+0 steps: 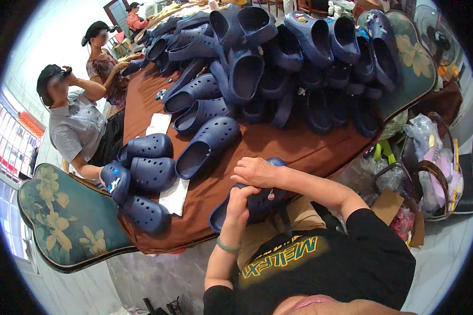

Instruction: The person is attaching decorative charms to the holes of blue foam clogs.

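A navy blue clog point(260, 203) with holes in its upper rests at the table's near edge, right in front of me. My left hand point(240, 206), a pale green bangle on its wrist, grips the clog around its opening with bent fingers. Over the upper lies my right hand point(257, 172), its fingers curled in and close to the left fingertips; what lies beneath them is hidden. A small red and white charm point(271, 195) sits on the clog's side. Just beyond my hands another navy clog point(207, 147) lies on the brown cloth point(263, 144).
A big pile of navy clogs point(247, 76) covers the far side, several with charms. More clogs point(151, 173) and white paper point(174, 197) lie left. A person's hand point(93, 172) holds a charmed clog point(115, 181). Flowered chair backs point(71, 220) flank the table; bags point(431, 152) stand right.
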`<state>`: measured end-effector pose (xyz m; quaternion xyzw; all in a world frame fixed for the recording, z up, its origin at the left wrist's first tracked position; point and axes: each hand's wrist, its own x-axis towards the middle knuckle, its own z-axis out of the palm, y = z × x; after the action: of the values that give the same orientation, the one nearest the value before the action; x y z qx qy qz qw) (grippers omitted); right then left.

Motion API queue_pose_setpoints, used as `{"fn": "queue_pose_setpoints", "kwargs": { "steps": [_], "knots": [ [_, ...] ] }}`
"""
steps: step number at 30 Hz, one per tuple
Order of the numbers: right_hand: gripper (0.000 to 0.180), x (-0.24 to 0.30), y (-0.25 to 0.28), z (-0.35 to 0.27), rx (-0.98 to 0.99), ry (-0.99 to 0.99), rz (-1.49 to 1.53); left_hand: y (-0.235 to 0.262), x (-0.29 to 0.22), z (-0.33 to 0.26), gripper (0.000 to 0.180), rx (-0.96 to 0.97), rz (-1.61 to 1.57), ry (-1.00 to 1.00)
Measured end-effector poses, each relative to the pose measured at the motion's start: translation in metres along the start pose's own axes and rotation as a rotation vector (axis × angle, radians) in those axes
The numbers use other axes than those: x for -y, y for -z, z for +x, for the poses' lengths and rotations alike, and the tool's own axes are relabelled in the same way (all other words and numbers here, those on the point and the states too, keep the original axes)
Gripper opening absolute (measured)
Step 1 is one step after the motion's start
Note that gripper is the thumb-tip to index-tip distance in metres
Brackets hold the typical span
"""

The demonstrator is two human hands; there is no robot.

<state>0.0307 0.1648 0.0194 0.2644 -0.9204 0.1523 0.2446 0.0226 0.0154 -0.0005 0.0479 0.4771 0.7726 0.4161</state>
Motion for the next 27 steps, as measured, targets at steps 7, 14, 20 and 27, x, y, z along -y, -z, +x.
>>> {"fn": "queue_pose_setpoints", "kwargs": {
  "steps": [7,14,20,27],
  "knots": [
    [0.024,-0.005,-0.007,0.006,-0.141,-0.122,0.137,-0.006,0.0,0.001,0.02,-0.053,-0.132,0.016],
    [0.024,0.0,-0.011,0.001,-0.354,0.034,-0.105,0.011,0.018,0.005,0.024,-0.065,-0.162,-0.05],
    [0.018,-0.035,0.023,-0.001,-0.43,-0.205,-0.321,-0.01,0.002,0.012,0.023,-0.273,-0.252,-0.249],
    [0.034,-0.095,-0.011,-0.061,-0.169,-0.738,-0.188,-0.002,-0.002,0.027,0.027,-0.211,-0.412,-0.171]
  ]
}}
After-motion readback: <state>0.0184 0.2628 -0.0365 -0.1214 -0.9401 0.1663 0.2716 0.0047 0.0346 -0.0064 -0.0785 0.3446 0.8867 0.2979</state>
